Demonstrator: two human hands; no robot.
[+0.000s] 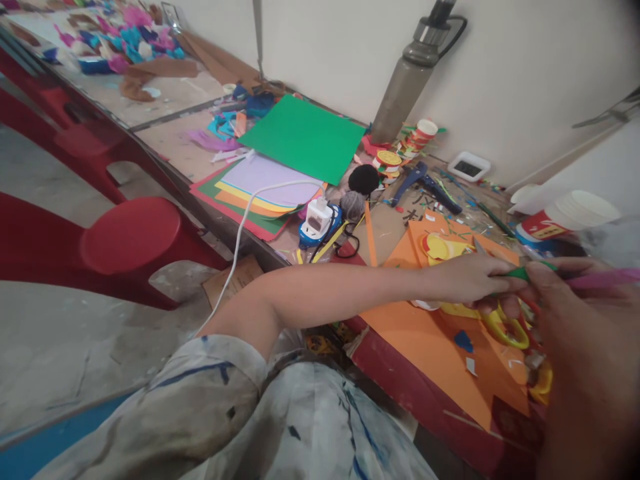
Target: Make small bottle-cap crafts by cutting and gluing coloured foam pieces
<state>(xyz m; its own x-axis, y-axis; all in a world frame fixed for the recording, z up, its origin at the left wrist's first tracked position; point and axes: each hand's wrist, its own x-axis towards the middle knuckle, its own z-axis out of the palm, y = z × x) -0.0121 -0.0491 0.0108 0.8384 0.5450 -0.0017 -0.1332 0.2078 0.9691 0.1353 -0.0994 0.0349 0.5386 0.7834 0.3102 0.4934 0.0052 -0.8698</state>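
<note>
A: Hands first. What is being held?

B: A small green piece [519,273] is being pinched by the left hand [465,277] and the right hand [593,320]. Fingers on both are being held narrow, tips nearly meeting. Right hand is being blurred a bit by closeness.

A: Purple strip [607,277]?

B: Being seen just past the right fingers; whether it is being gripped too cannot be told.

A: Where is the green piece being held?

B: Over the right-hand part of the bench [173,140], above a yellow loop [500,338]. Bench there is being covered by an orange sheet [400,333], with a blue scrap [463,341] and a white scrap [471,366] being carried on it.

A: Rest?

B: A white plug [320,217] is being held in a blue-edged power strip [306,235]. Behind it, stacked coloured sheets [273,181] are being partly covered by a green sheet [305,139]. A grey bottle [407,83] is being stood near the wall [325,47].
</note>
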